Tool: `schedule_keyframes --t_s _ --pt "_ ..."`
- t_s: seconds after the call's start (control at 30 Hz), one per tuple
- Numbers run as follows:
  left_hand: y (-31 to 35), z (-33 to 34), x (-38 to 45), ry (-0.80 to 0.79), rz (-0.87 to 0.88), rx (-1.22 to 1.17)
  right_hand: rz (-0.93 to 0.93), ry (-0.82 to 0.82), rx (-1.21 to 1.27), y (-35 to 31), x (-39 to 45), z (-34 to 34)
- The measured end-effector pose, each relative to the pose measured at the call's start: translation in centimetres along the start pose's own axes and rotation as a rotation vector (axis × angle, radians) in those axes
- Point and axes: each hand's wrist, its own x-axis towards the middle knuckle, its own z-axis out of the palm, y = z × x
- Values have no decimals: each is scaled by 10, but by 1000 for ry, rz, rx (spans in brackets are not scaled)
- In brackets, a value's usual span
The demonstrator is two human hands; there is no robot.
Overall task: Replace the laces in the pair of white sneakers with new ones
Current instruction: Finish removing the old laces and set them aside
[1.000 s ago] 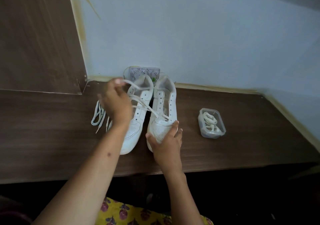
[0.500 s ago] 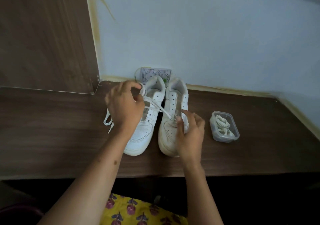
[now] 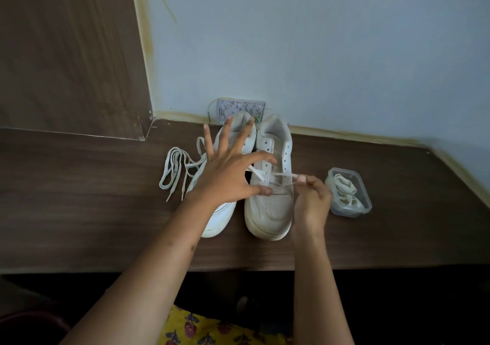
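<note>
A loose lace [image 3: 177, 172] lies on the wooden shelf [image 3: 79, 198] at the far left, just beside the left sneaker [image 3: 220, 212]. Over that sneaker the left hand [image 3: 228, 175] hovers with fingers spread wide, holding nothing, its thumb near the right sneaker [image 3: 270, 206]. The right hand [image 3: 311, 198] pinches a lace end [image 3: 287, 176] threaded through that shoe's eyelets — and a clear tub [image 3: 364, 206] of coiled laces [image 3: 344, 190] sits just to its right.
</note>
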Motion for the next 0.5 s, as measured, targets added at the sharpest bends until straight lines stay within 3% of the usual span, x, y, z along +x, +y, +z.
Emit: schedule_keyframes --t_s 0.1,0.2,0.3,0.4,0.5 --pt "1 -2 -2 -6 -6 6 -186 52 -173 -7 0 -8" --pt "0 -5 -2 -10 -8 15 -415 -112 -488 -9 -3 -10" --pt "2 -6 -2 -10 -9 6 -459 -260 -808 -2 -9 -2" --pt "4 -9 -2 -27 -27 -6 -463 -192 -774 0 -8 4" --pt "5 -10 -1 -48 -54 -31 -335 36 -427 -1 -1 2"
